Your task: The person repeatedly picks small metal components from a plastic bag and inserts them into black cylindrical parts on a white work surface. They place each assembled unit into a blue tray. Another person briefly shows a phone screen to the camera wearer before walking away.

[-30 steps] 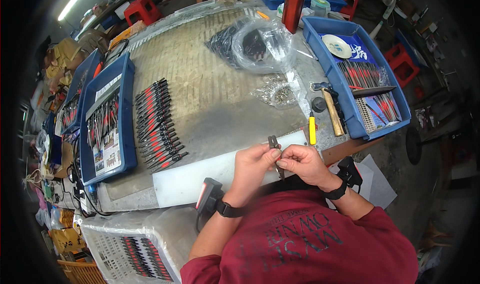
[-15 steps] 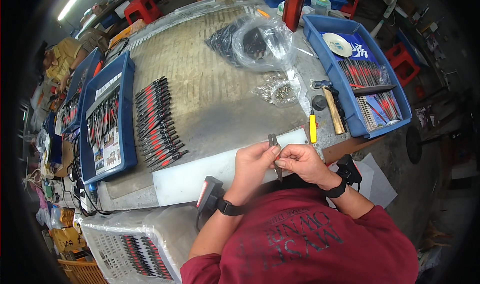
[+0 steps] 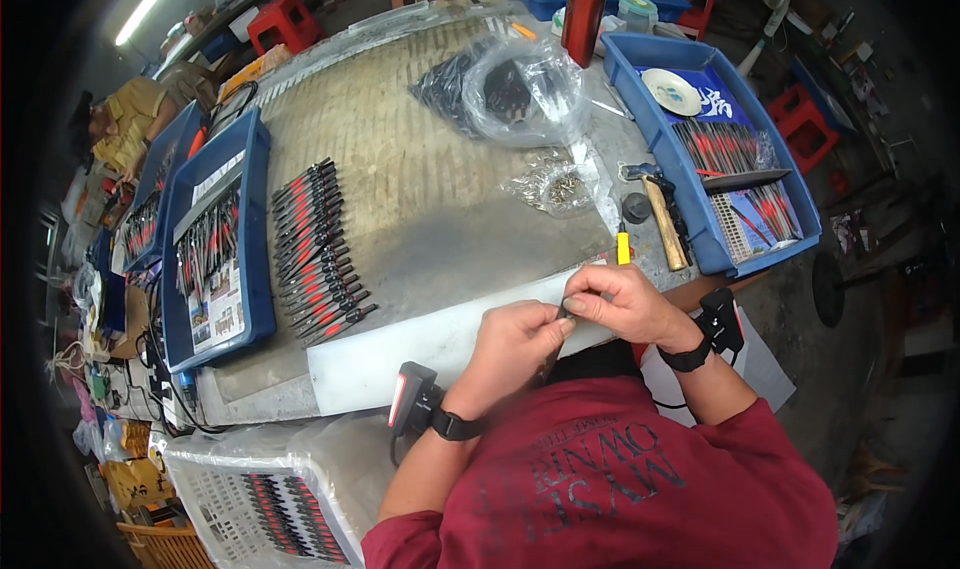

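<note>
My left hand (image 3: 518,347) is closed over the white board at the table's near edge. Between its thumb and fingers sits a slim dark metal piece (image 3: 545,369), mostly hidden by the hand. My right hand (image 3: 628,307) meets it at the upper end, thumb and forefinger pinched on a small dark part I cannot make out. Under both hands lies the white board (image 3: 400,354). To the left, a row of slim black-and-red tools (image 3: 312,239) lies side by side on the table. A yellow-handled tool (image 3: 623,247) rests just beyond my right hand.
Blue trays of similar pieces stand left (image 3: 262,299) and right (image 3: 705,249). A hammer (image 3: 665,219), a bag of small metal parts (image 3: 555,184), a larger clear bag (image 3: 520,89) and a red flask (image 3: 583,19) are on the table. A white crate (image 3: 215,494) stands below left. Another person (image 3: 135,119) sits far left.
The dark metal piece has dropped lower and is now mostly covered by my left hand. My right hand has shifted slightly up and right, its fingers pinching at the piece's upper end.
</note>
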The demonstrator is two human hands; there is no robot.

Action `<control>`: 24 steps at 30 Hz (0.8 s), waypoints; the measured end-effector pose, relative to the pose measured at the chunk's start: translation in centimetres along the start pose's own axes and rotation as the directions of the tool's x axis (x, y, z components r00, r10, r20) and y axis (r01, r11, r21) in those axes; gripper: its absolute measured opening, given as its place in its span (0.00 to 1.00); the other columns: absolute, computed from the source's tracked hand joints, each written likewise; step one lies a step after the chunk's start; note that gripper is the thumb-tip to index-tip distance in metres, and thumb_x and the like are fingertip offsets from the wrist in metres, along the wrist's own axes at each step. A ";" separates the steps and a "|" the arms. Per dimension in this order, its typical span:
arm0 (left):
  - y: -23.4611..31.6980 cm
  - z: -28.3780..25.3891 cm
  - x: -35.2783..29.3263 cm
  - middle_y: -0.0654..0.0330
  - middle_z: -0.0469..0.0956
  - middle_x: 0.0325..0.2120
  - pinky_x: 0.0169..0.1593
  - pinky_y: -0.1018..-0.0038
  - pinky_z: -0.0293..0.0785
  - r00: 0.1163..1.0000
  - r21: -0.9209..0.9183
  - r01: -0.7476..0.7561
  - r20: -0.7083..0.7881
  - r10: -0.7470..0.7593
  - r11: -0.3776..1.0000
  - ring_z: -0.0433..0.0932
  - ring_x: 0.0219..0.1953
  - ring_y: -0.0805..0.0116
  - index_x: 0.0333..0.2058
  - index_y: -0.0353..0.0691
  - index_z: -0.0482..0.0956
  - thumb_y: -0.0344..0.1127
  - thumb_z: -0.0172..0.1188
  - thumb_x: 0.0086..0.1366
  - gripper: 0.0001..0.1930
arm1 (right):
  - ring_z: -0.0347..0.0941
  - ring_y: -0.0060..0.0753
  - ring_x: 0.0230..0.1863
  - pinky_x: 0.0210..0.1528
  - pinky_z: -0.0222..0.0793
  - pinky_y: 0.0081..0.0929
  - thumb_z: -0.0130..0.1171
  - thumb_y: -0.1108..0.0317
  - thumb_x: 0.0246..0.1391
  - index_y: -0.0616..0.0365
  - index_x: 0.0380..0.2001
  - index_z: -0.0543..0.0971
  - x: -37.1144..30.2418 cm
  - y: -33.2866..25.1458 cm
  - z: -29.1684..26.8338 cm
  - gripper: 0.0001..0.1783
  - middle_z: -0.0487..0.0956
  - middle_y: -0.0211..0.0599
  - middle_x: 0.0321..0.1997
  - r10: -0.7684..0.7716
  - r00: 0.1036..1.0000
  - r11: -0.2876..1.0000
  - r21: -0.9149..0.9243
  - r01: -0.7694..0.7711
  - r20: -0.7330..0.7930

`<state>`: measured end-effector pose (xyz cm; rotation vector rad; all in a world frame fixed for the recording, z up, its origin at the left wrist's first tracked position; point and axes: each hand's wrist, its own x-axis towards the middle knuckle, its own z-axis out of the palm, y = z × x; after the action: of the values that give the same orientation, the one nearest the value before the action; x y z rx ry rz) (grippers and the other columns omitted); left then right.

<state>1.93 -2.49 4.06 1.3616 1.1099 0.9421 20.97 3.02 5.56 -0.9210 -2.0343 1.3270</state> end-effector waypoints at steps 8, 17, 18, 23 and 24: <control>0.2 -0.4 -0.1 0.64 0.72 0.15 0.23 0.79 0.65 0.986 -0.118 0.116 0.129 -0.101 0.986 0.69 0.19 0.79 0.29 0.30 0.77 0.32 0.59 0.62 0.09 | 0.65 0.16 0.24 0.26 0.62 0.19 0.57 0.70 0.56 0.62 0.26 0.75 0.1 -0.5 0.4 0.08 0.73 0.27 0.21 -0.074 0.997 0.997 0.030 0.075 -0.019; -1.0 2.2 0.6 0.54 0.78 0.27 0.31 0.72 0.73 0.898 0.346 -0.206 -0.305 0.318 0.915 0.77 0.28 0.66 0.40 0.30 0.76 0.27 0.59 0.60 0.10 | 0.62 0.10 0.24 0.25 0.58 0.13 0.55 0.72 0.58 0.62 0.27 0.74 0.7 0.5 2.7 0.07 0.70 0.21 0.22 0.182 0.927 0.960 0.263 -0.095 -0.329; -1.1 2.3 0.8 0.52 0.78 0.28 0.31 0.70 0.73 0.860 0.445 -0.247 -0.309 0.407 0.861 0.78 0.29 0.61 0.40 0.31 0.76 0.26 0.59 0.59 0.11 | 0.60 0.10 0.23 0.24 0.56 0.13 0.55 0.72 0.57 0.61 0.26 0.73 0.9 0.8 2.9 0.07 0.69 0.21 0.21 0.148 0.920 0.954 0.298 -0.036 -0.363; -1.3 2.0 1.1 0.55 0.71 0.24 0.28 0.66 0.72 0.788 0.728 -0.220 -0.260 0.558 0.649 0.74 0.25 0.56 0.37 0.36 0.73 0.32 0.59 0.58 0.10 | 0.59 0.09 0.23 0.24 0.55 0.12 0.56 0.74 0.56 0.59 0.25 0.74 1.4 1.5 4.0 0.05 0.68 0.18 0.21 0.222 0.874 0.899 0.439 -0.011 -0.433; -1.3 1.8 1.3 0.57 0.70 0.23 0.26 0.69 0.72 0.749 0.783 -0.236 -0.231 0.621 0.575 0.75 0.24 0.60 0.35 0.38 0.72 0.34 0.58 0.59 0.08 | 0.59 0.09 0.22 0.24 0.55 0.12 0.56 0.74 0.56 0.59 0.25 0.74 1.5 1.5 4.0 0.06 0.68 0.19 0.21 0.228 0.870 0.896 0.444 -0.011 -0.438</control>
<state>3.88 -1.68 2.51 2.2171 1.6788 1.3517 17.43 2.38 2.74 -1.0529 -1.2537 1.3675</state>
